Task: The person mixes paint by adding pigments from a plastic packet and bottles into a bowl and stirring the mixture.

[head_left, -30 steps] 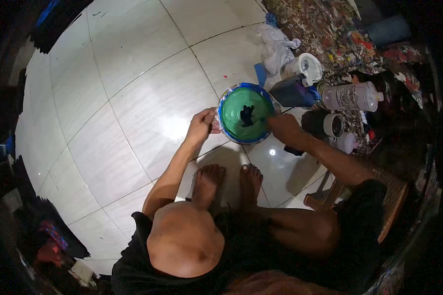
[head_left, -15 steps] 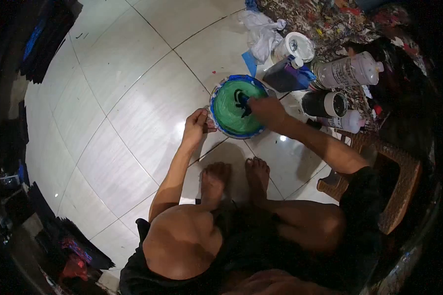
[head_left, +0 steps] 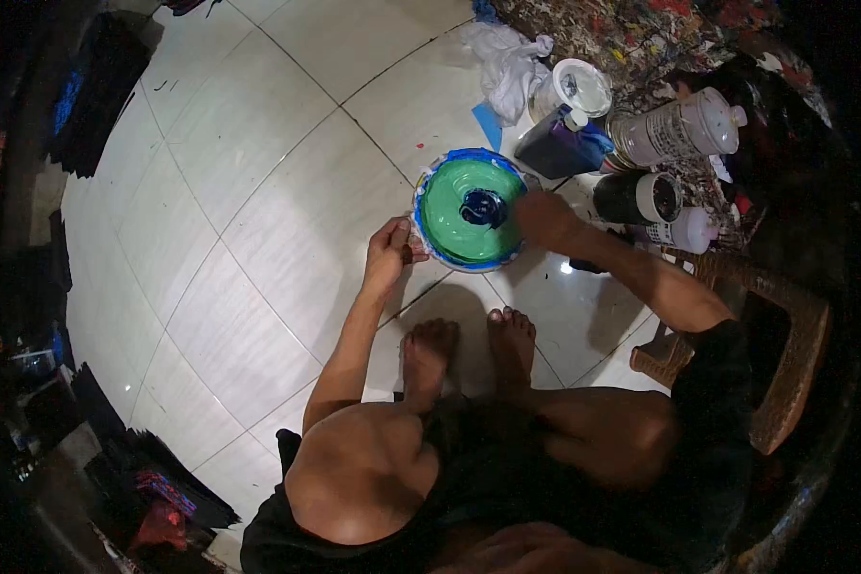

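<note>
A round tub [head_left: 419, 228] with a blue-smeared rim stands on the tiled floor, holding green paint [head_left: 445, 212] with a dark blue patch [head_left: 483, 208] near its middle. At the tub's left side, my left hand [head_left: 389, 253] grips the rim with thumb and fingers. My right hand [head_left: 549, 222] is over the right edge of the tub, fingers closed; what they hold is hidden by the hand and blur.
Right of the tub stand a dark bottle [head_left: 557, 143], a white tub [head_left: 584, 88], a clear bottle [head_left: 670, 132] and a black jar [head_left: 631, 199]. A white cloth [head_left: 509, 72] lies behind. A brown stool [head_left: 789, 373] is at the right.
The dark streaks in the green paint have become a rounder patch. My right hand moved left over the paint, then back right to the edge. My left hand stays at the tub's side.
</note>
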Tool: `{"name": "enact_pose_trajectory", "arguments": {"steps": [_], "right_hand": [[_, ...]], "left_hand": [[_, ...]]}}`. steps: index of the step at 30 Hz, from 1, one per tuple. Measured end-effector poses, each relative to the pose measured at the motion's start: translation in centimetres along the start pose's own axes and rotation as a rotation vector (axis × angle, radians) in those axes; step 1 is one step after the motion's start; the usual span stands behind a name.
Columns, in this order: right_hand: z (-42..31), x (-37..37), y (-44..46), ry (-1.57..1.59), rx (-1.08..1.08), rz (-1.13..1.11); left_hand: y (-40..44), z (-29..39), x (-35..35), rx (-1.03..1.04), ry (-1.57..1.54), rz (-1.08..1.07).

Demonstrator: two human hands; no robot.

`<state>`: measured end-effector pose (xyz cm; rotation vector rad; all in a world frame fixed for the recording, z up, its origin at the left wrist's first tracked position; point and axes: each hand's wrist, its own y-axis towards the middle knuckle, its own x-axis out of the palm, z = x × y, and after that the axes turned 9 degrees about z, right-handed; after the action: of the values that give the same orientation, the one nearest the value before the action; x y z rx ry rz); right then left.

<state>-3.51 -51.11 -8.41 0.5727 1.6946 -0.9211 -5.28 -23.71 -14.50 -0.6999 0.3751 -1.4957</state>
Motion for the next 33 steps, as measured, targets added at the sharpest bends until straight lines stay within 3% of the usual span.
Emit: {"name": "enact_pose_trajectory", "arguments": {"steps": [2,3,4,6,10,12,14,19,20,22,28,30,31,33], "right_hand": [[1.3,-0.8,0.3,0.117,0.232,0.232],[1.0,0.6,1.1,0.117,0.13,0.38],[0.0,0.3,1.2,0.112,0.138,0.381],[-2.9,-0.3,1.2,0.129,0.105,0.181],[1.0,-0.4,-1.0,0.104,0.164,0.034],[2.2,2.6,0.4,0.053,0.179,0.167],[-1.4,0.2,1.4,0.129,0.221,0.258],[0.4,0.8,-0.6,0.112,0.088,-0.036],[0.5,0.9,0.1,0.11,0.086,-0.036],[0.6,0.8,1.1,0.109,0.206,0.244],[0.4,0.6,0.0,0.123,0.049,-0.045],[1.1,0.7,0.3,0.026,0.236,0.197],[0.5,1.4,1.0,0.044,0.078,0.355],[-2.2,-0.2,0.6,0.107,0.093,0.289]], "left_hand": [[0.2,-0.3,-0.2,-0.014,-0.018,-0.01],[0.3,-0.4,-0.2,0.009,-0.004,-0.015],[0.3,-0.2,0.0,0.035,0.011,-0.019],[-0.3,0.4,0.5,0.035,0.016,-0.006],[-0.3,0.1,-0.1,0.019,0.038,0.009],[-0.4,0.4,0.4,0.021,0.038,0.007],[-0.2,-0.1,0.5,0.026,0.033,-0.003],[0.2,-0.6,-0.3,0.031,0.008,-0.03],[0.4,-0.7,-0.4,0.032,0.006,-0.03],[0.4,-0.6,-0.2,0.048,0.035,-0.03],[0.0,-0.1,0.2,0.026,-0.001,0.01],[0.0,-0.2,0.1,0.039,0.038,-0.002],[0.3,-0.5,0.2,0.044,0.017,0.008],[0.4,-0.5,0.3,0.048,0.004,0.024]]}}
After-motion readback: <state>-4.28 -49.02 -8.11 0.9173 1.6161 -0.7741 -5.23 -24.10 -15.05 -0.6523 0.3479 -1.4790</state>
